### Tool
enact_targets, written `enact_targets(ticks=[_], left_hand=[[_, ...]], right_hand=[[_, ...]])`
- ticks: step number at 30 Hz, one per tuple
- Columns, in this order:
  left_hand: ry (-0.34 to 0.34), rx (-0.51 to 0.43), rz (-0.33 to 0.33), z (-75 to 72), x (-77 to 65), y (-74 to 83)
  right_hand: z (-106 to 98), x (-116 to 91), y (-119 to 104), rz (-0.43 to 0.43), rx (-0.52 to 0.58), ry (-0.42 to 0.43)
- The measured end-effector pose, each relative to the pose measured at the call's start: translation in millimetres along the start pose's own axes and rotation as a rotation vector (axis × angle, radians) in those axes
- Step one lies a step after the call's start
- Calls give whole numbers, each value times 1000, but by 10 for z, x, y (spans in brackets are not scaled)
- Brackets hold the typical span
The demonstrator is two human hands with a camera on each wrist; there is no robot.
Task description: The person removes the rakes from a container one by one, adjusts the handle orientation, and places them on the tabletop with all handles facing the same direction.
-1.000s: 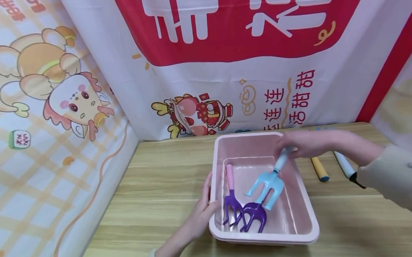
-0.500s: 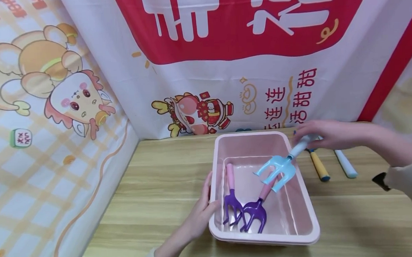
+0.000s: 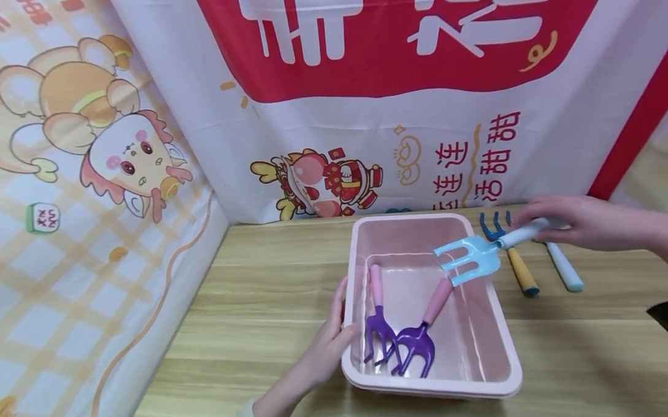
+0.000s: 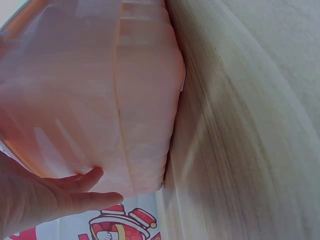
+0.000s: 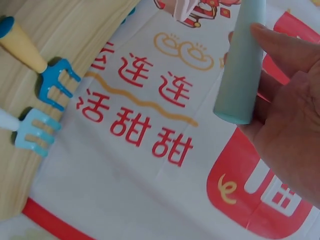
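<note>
My right hand (image 3: 594, 221) grips the pale blue handle of a light blue garden hand fork (image 3: 475, 256), its tines over the right rim of a pink plastic bin (image 3: 428, 386). In the right wrist view the handle (image 5: 240, 75) lies between thumb and fingers, its butt end pointing down. My left hand (image 3: 325, 350) holds the bin's left rim, thumb over the edge. Its fingers touch the outer wall (image 4: 75, 100) in the left wrist view. Inside the bin lie two purple hand forks with pink handles, one on the left (image 3: 378, 320) and one near the middle (image 3: 416, 340).
Right of the bin, on the wooden table (image 3: 270, 284), lie a dark blue fork with a yellow handle (image 3: 521, 272) and another fork with a pale blue handle (image 3: 565, 268). A printed cloth (image 3: 309, 129) hangs along the table's back edge, and another (image 3: 165, 288) covers the left side.
My right hand has moved right with the light blue fork, drawing it from inside the bin to above the right rim. The left hand keeps its place on the bin.
</note>
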State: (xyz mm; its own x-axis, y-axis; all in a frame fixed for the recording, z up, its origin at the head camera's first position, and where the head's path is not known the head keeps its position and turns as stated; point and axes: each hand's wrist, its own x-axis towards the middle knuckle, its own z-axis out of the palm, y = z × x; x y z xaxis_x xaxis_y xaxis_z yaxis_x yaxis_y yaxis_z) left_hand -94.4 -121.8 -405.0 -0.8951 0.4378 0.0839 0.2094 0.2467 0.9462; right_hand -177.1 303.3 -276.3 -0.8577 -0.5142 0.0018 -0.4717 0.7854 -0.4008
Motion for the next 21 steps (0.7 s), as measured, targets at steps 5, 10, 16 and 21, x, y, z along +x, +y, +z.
enact_targets(ticks=[5, 10, 16, 21], left_hand=[[-22, -18, 7, 7, 13, -17], [-19, -28, 3, 3, 5, 13], [2, 6, 4, 1, 19, 2], [-4, 14, 3, 8, 9, -3]], right_hand=[[44, -148, 142, 16, -59, 76], [88, -260, 244, 20, -50, 156], [150, -406, 329, 24, -117, 248], [257, -583, 508, -9, -100, 357]])
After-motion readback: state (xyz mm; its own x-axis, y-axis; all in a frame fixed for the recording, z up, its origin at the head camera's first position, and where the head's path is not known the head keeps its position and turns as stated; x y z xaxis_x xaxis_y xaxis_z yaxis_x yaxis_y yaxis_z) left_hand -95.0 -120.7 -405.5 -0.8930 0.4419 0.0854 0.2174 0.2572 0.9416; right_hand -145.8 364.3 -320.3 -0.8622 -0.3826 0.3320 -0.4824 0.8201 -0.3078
